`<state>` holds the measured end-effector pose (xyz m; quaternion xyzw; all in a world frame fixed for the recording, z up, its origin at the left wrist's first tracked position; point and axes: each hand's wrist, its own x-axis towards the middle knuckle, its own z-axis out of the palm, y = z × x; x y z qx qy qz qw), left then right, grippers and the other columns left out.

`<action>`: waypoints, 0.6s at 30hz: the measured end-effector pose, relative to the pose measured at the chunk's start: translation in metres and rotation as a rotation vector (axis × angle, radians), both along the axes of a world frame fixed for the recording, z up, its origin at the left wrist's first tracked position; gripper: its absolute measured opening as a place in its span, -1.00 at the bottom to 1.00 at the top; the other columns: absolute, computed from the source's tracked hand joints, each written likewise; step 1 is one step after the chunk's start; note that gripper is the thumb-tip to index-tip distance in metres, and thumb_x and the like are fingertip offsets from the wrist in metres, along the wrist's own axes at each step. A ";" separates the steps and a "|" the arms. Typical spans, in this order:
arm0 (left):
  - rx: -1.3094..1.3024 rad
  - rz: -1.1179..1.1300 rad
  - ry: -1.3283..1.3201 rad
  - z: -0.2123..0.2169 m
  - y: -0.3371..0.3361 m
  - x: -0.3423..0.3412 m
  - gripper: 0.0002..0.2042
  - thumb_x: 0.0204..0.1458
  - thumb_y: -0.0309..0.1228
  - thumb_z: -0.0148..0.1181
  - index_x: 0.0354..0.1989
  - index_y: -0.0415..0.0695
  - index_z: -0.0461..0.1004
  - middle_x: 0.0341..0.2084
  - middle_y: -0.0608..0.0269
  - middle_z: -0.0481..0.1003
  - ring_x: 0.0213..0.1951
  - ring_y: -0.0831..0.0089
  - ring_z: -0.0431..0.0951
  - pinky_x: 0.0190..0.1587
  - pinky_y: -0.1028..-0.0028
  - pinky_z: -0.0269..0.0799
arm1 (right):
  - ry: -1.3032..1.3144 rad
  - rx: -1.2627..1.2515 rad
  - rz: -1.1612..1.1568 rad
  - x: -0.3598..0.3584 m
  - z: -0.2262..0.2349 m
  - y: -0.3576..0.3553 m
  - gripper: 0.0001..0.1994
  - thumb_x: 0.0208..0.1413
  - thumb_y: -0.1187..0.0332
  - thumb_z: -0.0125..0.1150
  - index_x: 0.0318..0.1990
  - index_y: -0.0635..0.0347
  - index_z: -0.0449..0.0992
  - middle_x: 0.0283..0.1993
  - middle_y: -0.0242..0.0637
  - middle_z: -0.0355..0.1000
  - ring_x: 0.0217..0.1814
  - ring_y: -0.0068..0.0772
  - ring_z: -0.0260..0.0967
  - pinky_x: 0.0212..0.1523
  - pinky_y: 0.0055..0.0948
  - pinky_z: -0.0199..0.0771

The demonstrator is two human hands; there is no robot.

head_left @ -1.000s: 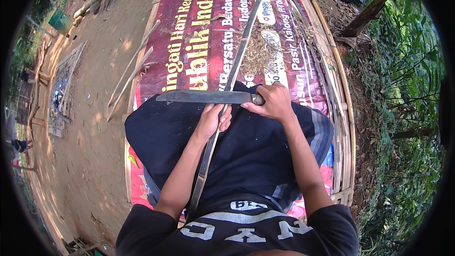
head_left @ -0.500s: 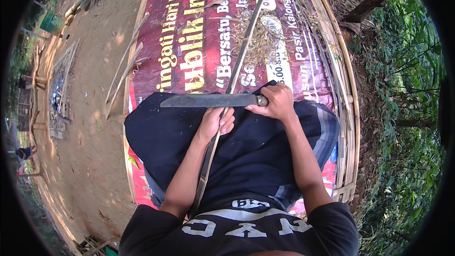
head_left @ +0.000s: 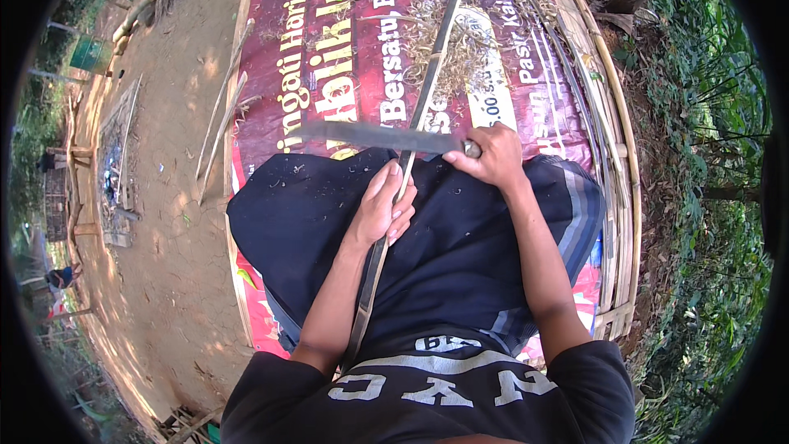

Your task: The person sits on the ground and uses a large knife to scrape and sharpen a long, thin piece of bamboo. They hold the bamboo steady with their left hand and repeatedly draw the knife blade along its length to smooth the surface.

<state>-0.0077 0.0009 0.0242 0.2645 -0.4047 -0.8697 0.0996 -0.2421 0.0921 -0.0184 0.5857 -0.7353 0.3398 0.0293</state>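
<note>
My left hand (head_left: 385, 207) is closed around a long, narrow bamboo strip (head_left: 431, 74), dark on one face and pale along its edge. The strip slants from my waist up past my lap and over the printed sheet. In my right hand (head_left: 493, 156) is the handle of a machete (head_left: 386, 136), its broad blade pointing left and lying across the strip just beyond my left hand. The blade's tip is blurred. Curled pale shavings (head_left: 460, 53) lie heaped on the sheet under the strip's far part. Small flecks dot the dark cloth (head_left: 304, 197) over my lap.
A dark red printed banner (head_left: 271, 74) covers the bamboo platform I sit on. Several long strips (head_left: 575, 74) lie along its right edge, and thin sticks (head_left: 220, 127) lean at its left. Bare earth (head_left: 181, 263) stretches leftward; green plants (head_left: 715, 255) grow right. Another person (head_left: 62, 277) is far left.
The machete has moved away from me along the strip, its tip swinging farther forward. My right hand went forward with it. My left hand still grips the strip; the whole view has shifted slightly.
</note>
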 end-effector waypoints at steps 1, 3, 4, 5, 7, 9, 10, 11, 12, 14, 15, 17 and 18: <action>0.014 0.005 0.008 0.003 0.000 0.002 -0.60 0.44 -0.01 -0.30 -0.21 -0.10 0.24 -0.75 0.44 0.10 -0.88 0.66 0.06 -0.87 0.58 0.11 | -0.091 0.110 -0.124 -0.011 0.004 0.001 -0.39 -0.03 -0.26 0.33 -0.60 0.22 0.53 -0.74 -0.15 0.31 -0.67 -0.06 0.37 -0.56 -0.11 0.31; 0.043 0.014 0.039 0.006 0.002 0.002 -0.61 0.44 -0.02 -0.29 -0.21 -0.10 0.24 -0.75 0.45 0.09 -0.88 0.66 0.06 -0.87 0.59 0.11 | -0.171 0.143 -0.320 -0.032 0.002 0.002 -0.37 0.01 -0.26 0.31 -0.64 0.23 0.52 -0.77 -0.12 0.29 -0.70 -0.04 0.35 -0.59 -0.10 0.28; 0.040 0.021 0.037 0.006 0.002 -0.001 -0.62 0.44 -0.03 -0.29 -0.20 -0.10 0.25 -0.75 0.45 0.08 -0.88 0.66 0.06 -0.87 0.59 0.11 | -0.155 0.169 -0.325 -0.034 0.007 0.001 -0.39 0.00 -0.24 0.32 -0.65 0.22 0.52 -0.76 -0.10 0.31 -0.70 -0.04 0.36 -0.60 -0.11 0.29; 0.030 0.011 0.031 0.005 0.002 -0.003 -0.62 0.44 -0.03 -0.29 -0.20 -0.10 0.25 -0.75 0.45 0.08 -0.88 0.66 0.06 -0.87 0.59 0.11 | -0.115 0.135 -0.254 -0.031 0.011 0.002 -0.37 0.00 -0.28 0.30 -0.65 0.21 0.52 -0.76 -0.12 0.32 -0.69 -0.04 0.37 -0.59 -0.12 0.32; 0.010 -0.006 0.020 0.004 0.002 -0.007 -0.62 0.44 -0.03 -0.29 -0.20 -0.09 0.25 -0.75 0.45 0.09 -0.88 0.66 0.06 -0.87 0.58 0.12 | -0.034 0.071 -0.109 -0.010 0.015 0.004 -0.34 0.02 -0.34 0.26 -0.65 0.18 0.53 -0.77 -0.16 0.34 -0.68 -0.05 0.40 -0.58 -0.13 0.37; -0.030 0.009 -0.030 0.006 0.009 -0.007 -0.64 0.45 -0.07 -0.28 -0.20 -0.09 0.27 -0.76 0.44 0.08 -0.89 0.66 0.04 -0.89 0.59 0.09 | 0.014 -0.018 0.071 0.014 0.017 0.004 -0.35 -0.09 -0.38 0.31 -0.63 0.13 0.57 -0.78 -0.22 0.33 -0.69 -0.09 0.40 -0.59 -0.17 0.39; -0.055 0.012 -0.063 0.008 0.011 -0.005 -0.65 0.45 -0.08 -0.28 -0.20 -0.09 0.28 -0.77 0.44 0.08 -0.90 0.66 0.03 -0.90 0.60 0.07 | 0.028 0.004 0.103 0.018 0.015 0.004 -0.35 -0.11 -0.38 0.32 -0.61 0.13 0.59 -0.77 -0.22 0.34 -0.68 -0.08 0.40 -0.58 -0.18 0.40; -0.074 -0.003 -0.059 0.009 0.013 -0.001 -0.65 0.45 -0.08 -0.28 -0.20 -0.10 0.27 -0.76 0.44 0.09 -0.89 0.65 0.04 -0.89 0.60 0.07 | 0.043 0.025 0.136 0.019 0.012 0.005 -0.35 -0.14 -0.39 0.33 -0.59 0.13 0.61 -0.76 -0.22 0.36 -0.67 -0.07 0.41 -0.56 -0.18 0.42; -0.068 0.015 -0.055 0.012 0.012 0.000 -0.65 0.45 -0.08 -0.28 -0.20 -0.10 0.27 -0.76 0.44 0.09 -0.89 0.65 0.04 -0.89 0.60 0.07 | -0.024 0.035 0.090 0.014 0.008 0.003 -0.35 -0.14 -0.39 0.32 -0.58 0.13 0.63 -0.75 -0.21 0.37 -0.66 -0.06 0.42 -0.55 -0.17 0.43; -0.090 0.024 -0.071 0.021 0.015 0.003 -0.63 0.45 -0.05 -0.30 -0.21 -0.09 0.25 -0.76 0.44 0.09 -0.89 0.65 0.03 -0.88 0.59 0.07 | -0.127 0.038 0.016 -0.006 -0.004 0.001 -0.34 -0.13 -0.39 0.30 -0.54 0.16 0.65 -0.74 -0.17 0.38 -0.64 -0.03 0.43 -0.54 -0.17 0.44; -0.124 0.021 -0.085 0.025 0.015 0.002 -0.62 0.44 -0.03 -0.31 -0.22 -0.09 0.24 -0.76 0.44 0.09 -0.89 0.66 0.03 -0.88 0.59 0.07 | -0.081 0.038 0.021 -0.016 -0.010 0.006 -0.35 -0.10 -0.37 0.31 -0.56 0.16 0.64 -0.75 -0.15 0.37 -0.66 -0.04 0.42 -0.57 -0.17 0.42; -0.122 0.032 -0.064 0.028 0.016 -0.001 -0.60 0.44 -0.01 -0.32 -0.24 -0.09 0.22 -0.76 0.44 0.09 -0.88 0.67 0.02 -0.87 0.59 0.06 | -0.058 -0.016 0.017 -0.017 -0.003 0.007 -0.36 -0.09 -0.35 0.32 -0.58 0.17 0.62 -0.77 -0.17 0.35 -0.67 -0.06 0.41 -0.57 -0.17 0.42; -0.087 0.036 -0.041 0.027 0.014 0.001 -0.60 0.44 -0.01 -0.33 -0.24 -0.09 0.22 -0.76 0.44 0.09 -0.88 0.67 0.01 -0.87 0.59 0.06 | -0.033 -0.013 -0.008 -0.011 -0.002 0.009 -0.36 -0.09 -0.35 0.32 -0.60 0.16 0.60 -0.78 -0.18 0.33 -0.69 -0.07 0.40 -0.57 -0.18 0.41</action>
